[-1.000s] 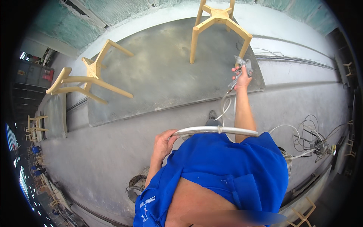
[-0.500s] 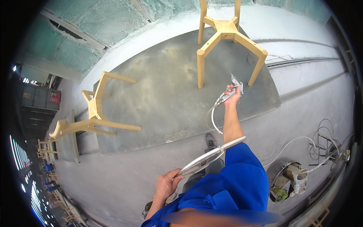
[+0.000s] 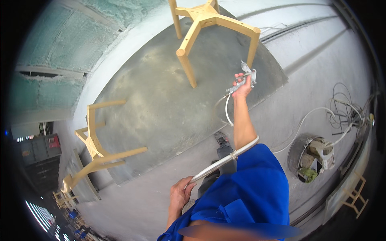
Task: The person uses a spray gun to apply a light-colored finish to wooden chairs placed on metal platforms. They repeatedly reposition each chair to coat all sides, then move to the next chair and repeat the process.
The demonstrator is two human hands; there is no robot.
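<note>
Silver spray gun (image 3: pixel 246 69), partly out of sight in right hand (image 3: pixel 242 90)

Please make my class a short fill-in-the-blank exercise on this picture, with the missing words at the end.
1. The right hand holds a spray gun near a chair frame made of ____.
2. The left hand grips a hose coloured ____.
3. The right sleeve is coloured ____.
4. The round bin is on the person's ____ side.

Missing words: wood; white; blue; right.
</note>
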